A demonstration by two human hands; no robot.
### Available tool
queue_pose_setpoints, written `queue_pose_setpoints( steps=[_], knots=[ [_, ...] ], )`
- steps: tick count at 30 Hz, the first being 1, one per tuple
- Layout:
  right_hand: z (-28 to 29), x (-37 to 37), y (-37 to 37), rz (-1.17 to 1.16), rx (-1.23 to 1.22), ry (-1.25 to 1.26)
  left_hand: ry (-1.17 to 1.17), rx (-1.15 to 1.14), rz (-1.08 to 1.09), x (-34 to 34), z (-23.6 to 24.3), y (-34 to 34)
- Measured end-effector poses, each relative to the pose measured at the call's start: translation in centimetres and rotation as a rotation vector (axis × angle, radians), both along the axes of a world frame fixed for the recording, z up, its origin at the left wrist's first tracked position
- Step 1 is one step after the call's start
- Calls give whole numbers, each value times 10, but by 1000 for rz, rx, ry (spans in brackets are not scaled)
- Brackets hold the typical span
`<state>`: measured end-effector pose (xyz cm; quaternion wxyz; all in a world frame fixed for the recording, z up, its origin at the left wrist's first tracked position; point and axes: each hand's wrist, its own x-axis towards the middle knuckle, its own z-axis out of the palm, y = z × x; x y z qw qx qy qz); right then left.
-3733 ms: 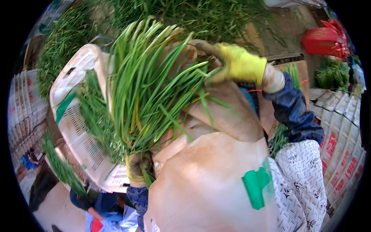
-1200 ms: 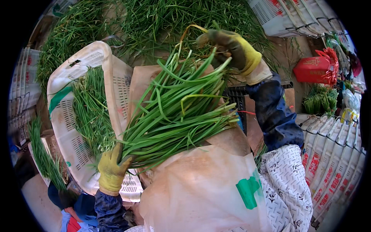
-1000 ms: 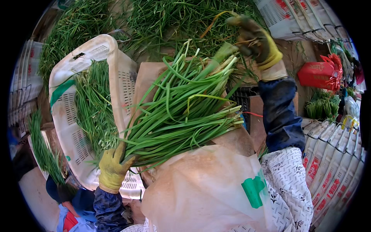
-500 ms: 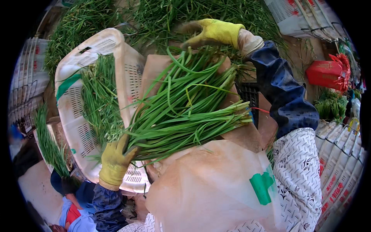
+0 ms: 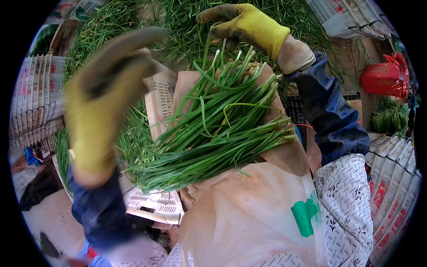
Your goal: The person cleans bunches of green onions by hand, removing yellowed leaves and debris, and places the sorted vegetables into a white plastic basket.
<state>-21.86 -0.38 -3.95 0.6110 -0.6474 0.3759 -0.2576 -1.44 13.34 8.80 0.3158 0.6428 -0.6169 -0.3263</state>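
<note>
A loose bunch of long green garlic chives [image 5: 222, 120] lies across brown sheeting in front of me, pale cut ends to the right and leaf tips to the left. My left hand [image 5: 111, 93], in a yellow glove with a dark palm, hovers over the white plastic basket [image 5: 161, 95]; it is blurred, but thumb and fingers look apart. Just beyond the bunch's far end is my right hand [image 5: 249, 29], gloved alike, fingers spread. One green leaf rises close to its fingertips; whether it touches them I cannot tell. Nothing else shows in either hand.
Heaped loose greens [image 5: 284, 22] cover the ground ahead. Pale sheeting [image 5: 240, 209] with green tape covers my lap. A red bag [image 5: 384, 78] stands at the right, above stacked white crates [image 5: 393, 187]. More white crates [image 5: 38, 84] stand at far left. A dark crate [image 5: 294, 107] sits beside the bunch.
My left hand has let go of the leaf tips and swung up and away over the basket. My right hand has moved slightly farther off. The bunch stays on the sheeting, its leaf tips spread lower left.
</note>
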Motion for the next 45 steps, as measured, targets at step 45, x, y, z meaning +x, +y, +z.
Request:
queue_pose_setpoints(
  steps=[45],
  knots=[
    [54,-13,15,-157,294,-325,389,337,-318,-26,-100,-79]
  ],
)
